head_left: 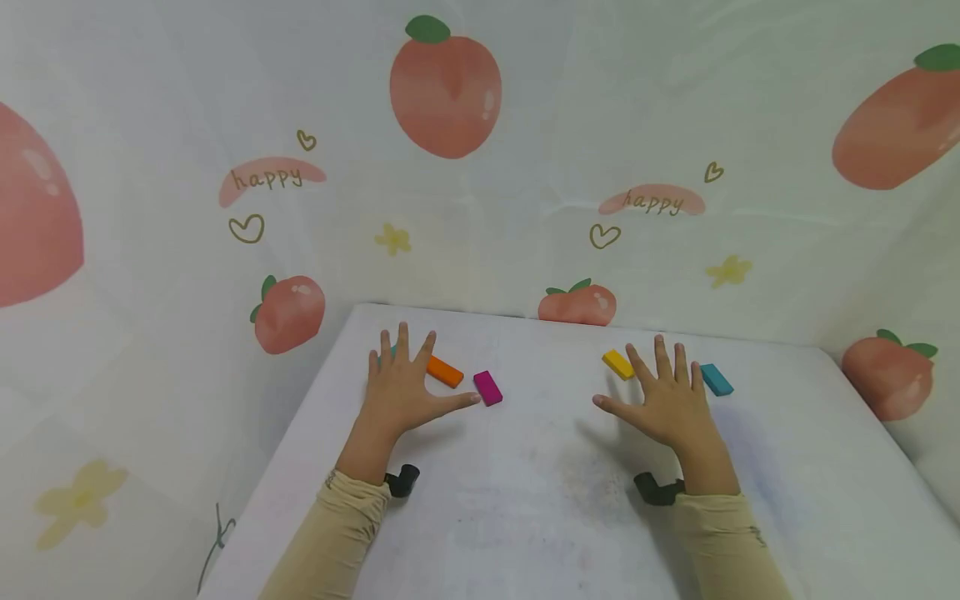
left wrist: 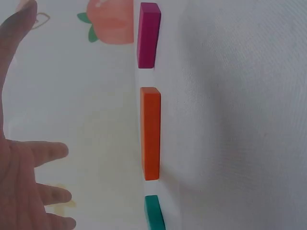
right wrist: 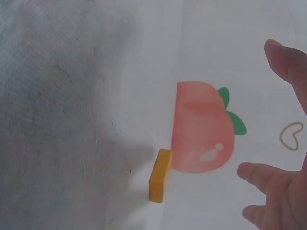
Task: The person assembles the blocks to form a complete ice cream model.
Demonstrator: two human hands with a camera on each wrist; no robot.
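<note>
My left hand is spread flat above the table, holding nothing. Near it lie an orange block and a magenta block, whose near end is close to the thumb tip in the head view. A teal block is mostly hidden behind the left fingers in the head view. With fingers splayed and nothing in them, my right hand hovers on the other side. Left of its fingers lies a yellow block, and a blue block is just right of them.
The white table meets a hanging cloth printed with peaches at its back edge. Dark camera mounts show at both wrists. Faint stains mark the tabletop near the right forearm.
</note>
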